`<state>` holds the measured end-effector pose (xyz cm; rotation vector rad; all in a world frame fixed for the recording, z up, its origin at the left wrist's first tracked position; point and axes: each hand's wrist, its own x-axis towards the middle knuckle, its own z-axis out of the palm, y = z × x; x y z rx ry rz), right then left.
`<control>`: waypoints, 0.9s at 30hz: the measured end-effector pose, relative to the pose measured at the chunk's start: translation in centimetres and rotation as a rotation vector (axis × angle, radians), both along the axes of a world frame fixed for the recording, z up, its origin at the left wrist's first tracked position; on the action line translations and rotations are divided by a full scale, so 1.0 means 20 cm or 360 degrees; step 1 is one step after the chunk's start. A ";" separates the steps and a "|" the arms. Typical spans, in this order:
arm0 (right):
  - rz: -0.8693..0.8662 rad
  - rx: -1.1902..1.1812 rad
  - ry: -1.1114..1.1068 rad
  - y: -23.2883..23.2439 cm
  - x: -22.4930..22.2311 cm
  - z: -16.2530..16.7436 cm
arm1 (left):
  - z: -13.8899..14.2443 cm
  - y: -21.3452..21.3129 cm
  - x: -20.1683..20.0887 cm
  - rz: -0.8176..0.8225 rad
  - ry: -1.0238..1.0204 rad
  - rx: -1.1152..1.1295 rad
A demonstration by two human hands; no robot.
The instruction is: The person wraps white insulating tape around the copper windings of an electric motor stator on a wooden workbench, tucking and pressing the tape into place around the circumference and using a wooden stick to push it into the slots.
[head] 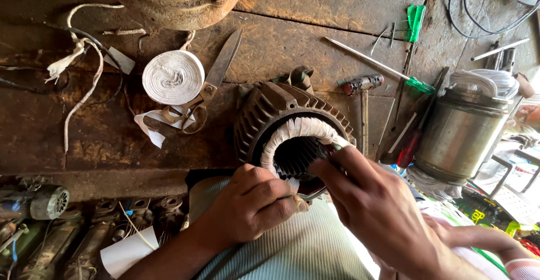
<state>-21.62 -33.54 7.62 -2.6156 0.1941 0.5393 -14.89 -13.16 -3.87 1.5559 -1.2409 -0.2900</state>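
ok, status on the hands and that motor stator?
Left hand gripping white-taped winding at near rim. Right hand fingertips on same winding. Ribbed grey motor stator housing on its side. Scissors behind, apart.

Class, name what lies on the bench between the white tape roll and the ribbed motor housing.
In the head view, scissors lie between the tape roll and the motor housing.

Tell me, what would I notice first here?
Probably the ribbed metal motor shell in the middle, its winding wrapped in white tape, with the left hand and right hand on it. Next, the white tape roll and scissors behind it.
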 end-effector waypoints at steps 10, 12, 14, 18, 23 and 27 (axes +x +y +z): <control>0.0182 -0.0060 0.0314 0.01 0.10 -0.02 | 0.05 0.02 -0.03 -0.0014 -0.0015 0.0004; 0.0197 -0.0052 0.0281 0.02 0.09 -0.01 | 0.07 0.03 -0.03 -0.0012 -0.0004 0.0006; 0.0199 -0.0073 0.0180 0.02 0.08 -0.01 | 0.07 0.04 -0.02 -0.0016 -0.0022 0.0015; 0.0239 -0.0135 -0.0033 0.03 0.03 -0.02 | 0.07 0.05 0.00 -0.0012 -0.0096 0.0023; 0.0215 -0.0195 -0.0181 0.05 -0.06 -0.03 | 0.06 0.05 0.00 0.0003 -0.0101 -0.0026; 0.0257 -0.0218 -0.0213 0.04 -0.09 -0.03 | 0.06 0.05 -0.02 0.0039 -0.0092 -0.0001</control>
